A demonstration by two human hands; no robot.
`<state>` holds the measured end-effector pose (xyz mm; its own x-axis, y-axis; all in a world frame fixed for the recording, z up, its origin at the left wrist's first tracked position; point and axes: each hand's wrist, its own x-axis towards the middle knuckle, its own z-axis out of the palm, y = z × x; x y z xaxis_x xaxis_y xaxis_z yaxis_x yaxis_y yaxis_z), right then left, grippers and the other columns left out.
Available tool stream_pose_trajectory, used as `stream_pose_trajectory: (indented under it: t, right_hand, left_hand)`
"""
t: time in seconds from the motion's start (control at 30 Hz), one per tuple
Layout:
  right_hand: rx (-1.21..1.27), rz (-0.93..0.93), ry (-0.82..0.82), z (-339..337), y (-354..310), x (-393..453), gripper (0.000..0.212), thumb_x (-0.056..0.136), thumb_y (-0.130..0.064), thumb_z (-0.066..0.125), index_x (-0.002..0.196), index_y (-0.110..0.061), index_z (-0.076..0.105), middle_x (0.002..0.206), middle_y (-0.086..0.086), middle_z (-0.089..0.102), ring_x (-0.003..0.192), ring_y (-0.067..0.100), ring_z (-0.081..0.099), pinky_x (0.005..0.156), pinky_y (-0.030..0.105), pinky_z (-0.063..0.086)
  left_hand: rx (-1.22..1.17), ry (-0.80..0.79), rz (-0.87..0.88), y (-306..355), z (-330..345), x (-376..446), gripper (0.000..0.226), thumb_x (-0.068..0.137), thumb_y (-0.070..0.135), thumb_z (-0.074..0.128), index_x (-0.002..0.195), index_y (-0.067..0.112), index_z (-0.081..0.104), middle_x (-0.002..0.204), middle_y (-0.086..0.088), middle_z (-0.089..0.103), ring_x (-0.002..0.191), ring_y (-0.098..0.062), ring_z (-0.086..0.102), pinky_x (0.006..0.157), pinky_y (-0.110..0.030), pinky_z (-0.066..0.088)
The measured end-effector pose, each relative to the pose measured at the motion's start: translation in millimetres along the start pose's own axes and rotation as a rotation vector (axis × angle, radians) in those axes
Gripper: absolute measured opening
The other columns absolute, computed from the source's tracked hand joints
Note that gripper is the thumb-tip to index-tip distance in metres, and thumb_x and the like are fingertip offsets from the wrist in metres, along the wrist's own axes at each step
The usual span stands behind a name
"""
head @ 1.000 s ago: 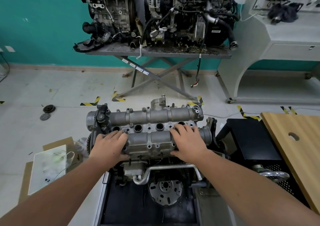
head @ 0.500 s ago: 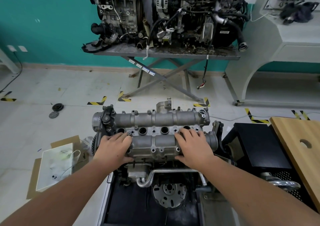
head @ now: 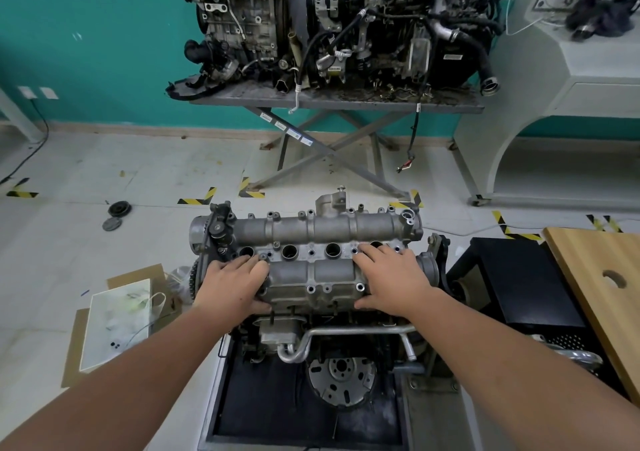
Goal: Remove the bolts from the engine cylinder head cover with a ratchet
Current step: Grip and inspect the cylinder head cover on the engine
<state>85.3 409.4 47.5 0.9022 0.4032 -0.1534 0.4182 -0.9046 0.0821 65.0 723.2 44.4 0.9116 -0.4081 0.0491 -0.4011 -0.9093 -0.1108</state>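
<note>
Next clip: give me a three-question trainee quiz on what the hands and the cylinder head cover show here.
1. True or false: a ratchet is held in the right hand.
2. The left hand rests on which end of the cylinder head cover: A sprocket end, B opposite end?
3. How many round wells show uncovered between the hands?

Key: 1 false, both hands lie flat on the cover. 2 A. 3 three.
</note>
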Motion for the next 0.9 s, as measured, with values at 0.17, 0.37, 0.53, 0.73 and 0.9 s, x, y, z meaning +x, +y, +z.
stream_pose_trajectory:
  t: [0.17,0.37,0.53,0.73,0.9]
  right_hand:
    - [0.006,0.011,0.020,0,-3,-2,0.089,0.073,-0.073,0.067,0.142,-0.028,0.034,0.153,-0.007,0.031,0.137,0.021,0.037,0.101,0.050,0.036]
    - [0.007,-0.011,0.001,-2,0,0,0.089,0.074,-0.074,0.065,0.143,-0.028,0.033,0.154,-0.006,0.031,0.138,0.022,0.035,0.103,0.052,0.036]
    - [0.004,-0.006,0.013,-2,-2,-2,0.086,0.075,-0.072,0.066,0.142,-0.028,0.034,0.152,-0.005,0.032,0.136,0.023,0.036,0.101,0.051,0.036]
    - [0.018,0.017,0.063,4,-5,-5,0.089,0.072,-0.072,0.068,0.142,-0.029,0.034,0.151,-0.006,0.034,0.136,0.023,0.037,0.104,0.050,0.035]
    - [0.034,0.042,0.122,9,-10,-13,0.088,0.072,-0.070,0.070,0.142,-0.028,0.036,0.151,-0.004,0.037,0.136,0.024,0.038,0.108,0.049,0.034]
  left_hand:
    - [-0.007,-0.045,-0.031,0,3,2,0.065,0.060,0.064,0.082,0.098,0.023,0.050,0.101,0.009,0.058,0.105,-0.018,0.058,0.068,-0.034,0.030]
    - [-0.017,-0.060,-0.044,-3,5,4,0.065,0.061,0.065,0.080,0.099,0.025,0.046,0.102,0.011,0.056,0.107,-0.017,0.057,0.069,-0.035,0.029]
    - [-0.012,-0.074,-0.050,-2,6,3,0.067,0.060,0.064,0.081,0.103,0.024,0.049,0.104,0.010,0.058,0.108,-0.018,0.057,0.071,-0.036,0.032]
    - [-0.015,-0.050,-0.067,-1,9,1,0.065,0.061,0.067,0.080,0.099,0.025,0.048,0.106,0.010,0.058,0.110,-0.018,0.056,0.071,-0.036,0.030]
    - [-0.132,-0.002,-0.162,9,4,2,0.073,0.062,0.071,0.076,0.116,0.027,0.053,0.139,0.005,0.049,0.135,-0.021,0.043,0.093,-0.048,0.042]
